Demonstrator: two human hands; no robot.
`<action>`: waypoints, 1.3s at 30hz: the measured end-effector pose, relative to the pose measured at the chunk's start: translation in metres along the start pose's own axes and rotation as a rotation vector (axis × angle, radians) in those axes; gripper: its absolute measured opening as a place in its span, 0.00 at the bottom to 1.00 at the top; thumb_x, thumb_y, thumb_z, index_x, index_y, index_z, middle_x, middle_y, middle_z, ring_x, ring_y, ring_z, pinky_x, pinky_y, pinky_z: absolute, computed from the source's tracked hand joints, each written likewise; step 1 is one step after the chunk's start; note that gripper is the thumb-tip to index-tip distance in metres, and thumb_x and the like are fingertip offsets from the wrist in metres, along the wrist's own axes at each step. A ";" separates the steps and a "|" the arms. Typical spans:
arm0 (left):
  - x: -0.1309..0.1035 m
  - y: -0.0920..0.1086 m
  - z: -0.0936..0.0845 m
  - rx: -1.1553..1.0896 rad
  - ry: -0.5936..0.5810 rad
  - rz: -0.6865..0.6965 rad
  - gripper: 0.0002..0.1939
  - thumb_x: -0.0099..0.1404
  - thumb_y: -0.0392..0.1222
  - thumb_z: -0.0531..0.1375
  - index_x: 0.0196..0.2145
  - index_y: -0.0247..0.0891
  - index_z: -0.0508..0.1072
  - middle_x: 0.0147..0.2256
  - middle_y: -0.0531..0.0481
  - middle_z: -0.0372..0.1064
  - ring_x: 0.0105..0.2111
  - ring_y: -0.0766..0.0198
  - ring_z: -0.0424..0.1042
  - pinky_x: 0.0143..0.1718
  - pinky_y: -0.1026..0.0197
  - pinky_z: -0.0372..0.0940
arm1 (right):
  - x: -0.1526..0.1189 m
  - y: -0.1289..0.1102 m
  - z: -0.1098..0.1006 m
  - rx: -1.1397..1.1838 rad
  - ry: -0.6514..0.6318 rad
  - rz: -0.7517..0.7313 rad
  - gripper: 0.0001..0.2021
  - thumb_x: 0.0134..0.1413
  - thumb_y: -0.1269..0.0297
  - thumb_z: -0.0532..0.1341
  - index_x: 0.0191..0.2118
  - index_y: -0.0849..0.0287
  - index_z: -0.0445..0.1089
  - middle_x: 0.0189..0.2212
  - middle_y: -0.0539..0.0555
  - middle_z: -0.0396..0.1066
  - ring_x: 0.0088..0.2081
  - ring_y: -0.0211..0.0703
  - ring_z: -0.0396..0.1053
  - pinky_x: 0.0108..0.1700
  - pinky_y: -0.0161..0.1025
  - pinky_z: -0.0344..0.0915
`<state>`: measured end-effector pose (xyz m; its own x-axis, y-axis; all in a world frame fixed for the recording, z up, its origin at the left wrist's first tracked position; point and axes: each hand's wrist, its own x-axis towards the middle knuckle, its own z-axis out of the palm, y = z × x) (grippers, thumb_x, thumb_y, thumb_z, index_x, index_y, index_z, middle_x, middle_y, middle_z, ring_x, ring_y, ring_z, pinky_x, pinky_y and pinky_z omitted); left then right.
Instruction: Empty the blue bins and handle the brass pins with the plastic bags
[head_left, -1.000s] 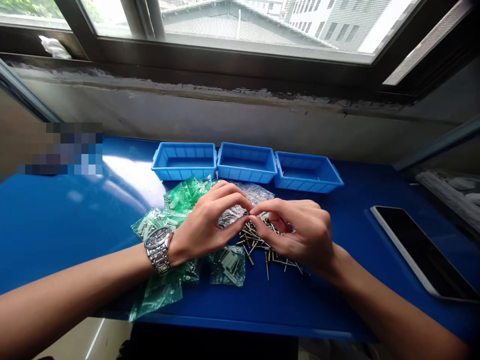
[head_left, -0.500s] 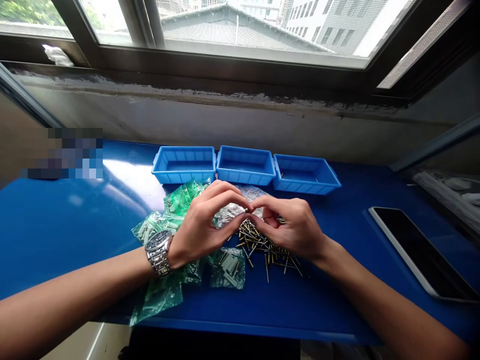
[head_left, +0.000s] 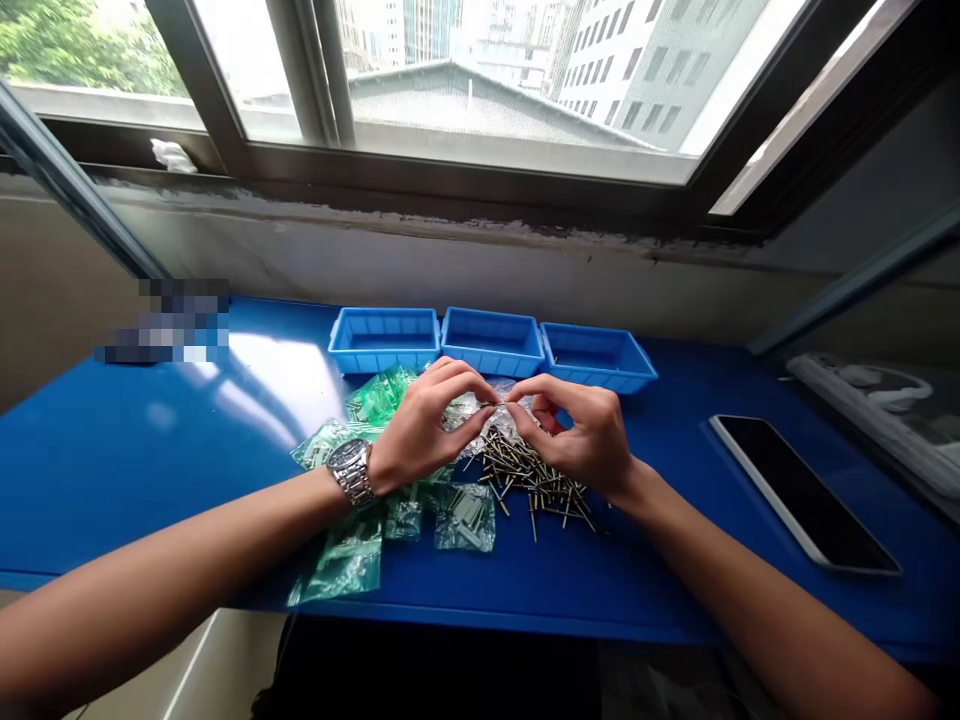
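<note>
Fingertips of left hand [head_left: 424,435] and right hand [head_left: 589,440] pinch one small pin [head_left: 501,405] above the pin pile [head_left: 536,485]

Beyond my fingers [head_left: 491,404], three blue bins [head_left: 491,342] block the way. Left lie green bags [head_left: 352,450]; beneath, loose pins [head_left: 536,485]. Right, bare worktop [head_left: 675,440] runs to the tablet [head_left: 802,495].

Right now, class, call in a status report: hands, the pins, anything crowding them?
Left hand and right hand pinch one small pin together. Loose pins heaped below. Green bags crowd left; three blue trays behind.
</note>
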<state>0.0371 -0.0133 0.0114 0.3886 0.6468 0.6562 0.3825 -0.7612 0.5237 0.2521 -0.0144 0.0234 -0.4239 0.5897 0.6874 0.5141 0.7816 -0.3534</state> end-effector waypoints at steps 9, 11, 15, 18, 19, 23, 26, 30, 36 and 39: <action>0.011 -0.009 -0.007 0.084 0.061 0.004 0.02 0.68 0.35 0.65 0.39 0.39 0.77 0.38 0.49 0.75 0.40 0.59 0.71 0.45 0.52 0.68 | 0.026 0.006 0.001 0.016 -0.103 0.054 0.05 0.62 0.64 0.63 0.38 0.59 0.74 0.20 0.43 0.57 0.20 0.31 0.55 0.26 0.36 0.57; 0.016 -0.010 -0.009 0.052 0.098 -0.049 0.01 0.68 0.36 0.65 0.38 0.40 0.77 0.38 0.49 0.76 0.40 0.59 0.72 0.42 0.53 0.69 | 0.034 0.012 0.002 0.057 -0.128 0.104 0.04 0.62 0.64 0.64 0.38 0.59 0.74 0.20 0.43 0.58 0.21 0.31 0.54 0.26 0.36 0.56; 0.021 -0.017 -0.010 0.008 0.136 -0.112 0.03 0.68 0.39 0.65 0.38 0.39 0.79 0.37 0.47 0.77 0.38 0.60 0.74 0.37 0.56 0.70 | 0.047 0.023 0.012 0.115 -0.252 0.159 0.04 0.58 0.65 0.66 0.35 0.59 0.75 0.19 0.44 0.58 0.21 0.31 0.53 0.27 0.36 0.55; 0.019 -0.024 -0.008 0.000 0.153 -0.134 0.03 0.68 0.38 0.64 0.38 0.38 0.79 0.37 0.46 0.77 0.38 0.60 0.75 0.37 0.56 0.70 | 0.048 0.027 0.021 0.129 -0.238 0.182 0.04 0.57 0.65 0.66 0.34 0.61 0.76 0.18 0.45 0.60 0.22 0.32 0.54 0.28 0.37 0.56; 0.018 -0.027 -0.009 -0.002 0.150 -0.137 0.04 0.68 0.39 0.64 0.38 0.38 0.79 0.37 0.46 0.77 0.37 0.60 0.75 0.36 0.56 0.70 | 0.047 0.026 0.023 0.133 -0.228 0.190 0.05 0.57 0.65 0.66 0.35 0.61 0.76 0.18 0.45 0.60 0.22 0.32 0.55 0.28 0.37 0.57; 0.014 -0.031 -0.014 -0.001 0.130 -0.120 0.04 0.68 0.39 0.65 0.37 0.38 0.80 0.36 0.46 0.77 0.36 0.62 0.75 0.35 0.58 0.69 | 0.044 0.019 0.023 0.139 -0.154 0.211 0.08 0.58 0.63 0.66 0.34 0.63 0.76 0.20 0.47 0.62 0.23 0.33 0.57 0.29 0.38 0.59; 0.012 -0.032 -0.020 0.016 0.132 -0.096 0.04 0.68 0.40 0.65 0.37 0.38 0.80 0.36 0.46 0.77 0.35 0.62 0.74 0.35 0.58 0.68 | 0.045 0.010 0.022 0.138 -0.092 0.202 0.09 0.59 0.61 0.65 0.36 0.63 0.76 0.21 0.48 0.62 0.23 0.34 0.57 0.29 0.37 0.59; 0.010 -0.032 -0.024 0.034 0.121 -0.059 0.05 0.67 0.40 0.66 0.37 0.37 0.80 0.35 0.46 0.77 0.35 0.62 0.74 0.35 0.59 0.68 | 0.042 0.004 0.029 0.137 -0.031 0.184 0.10 0.61 0.59 0.63 0.38 0.62 0.75 0.21 0.47 0.60 0.24 0.34 0.57 0.29 0.36 0.59; 0.006 -0.028 -0.024 0.033 0.130 -0.001 0.05 0.68 0.41 0.65 0.37 0.38 0.80 0.36 0.46 0.76 0.38 0.60 0.74 0.36 0.59 0.68 | 0.026 0.008 0.034 0.100 -0.024 0.162 0.11 0.61 0.57 0.63 0.37 0.62 0.76 0.20 0.45 0.58 0.23 0.34 0.55 0.28 0.35 0.56; 0.005 -0.025 -0.024 0.029 0.139 0.027 0.05 0.68 0.42 0.65 0.38 0.38 0.79 0.37 0.46 0.77 0.39 0.59 0.74 0.38 0.58 0.68 | 0.024 0.007 0.036 0.067 -0.037 0.133 0.11 0.61 0.57 0.63 0.38 0.60 0.76 0.18 0.44 0.57 0.22 0.34 0.53 0.28 0.36 0.55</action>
<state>0.0093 0.0077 0.0149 0.2803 0.6116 0.7398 0.3981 -0.7754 0.4902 0.2190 0.0127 0.0144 -0.3834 0.6950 0.6083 0.5168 0.7073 -0.4823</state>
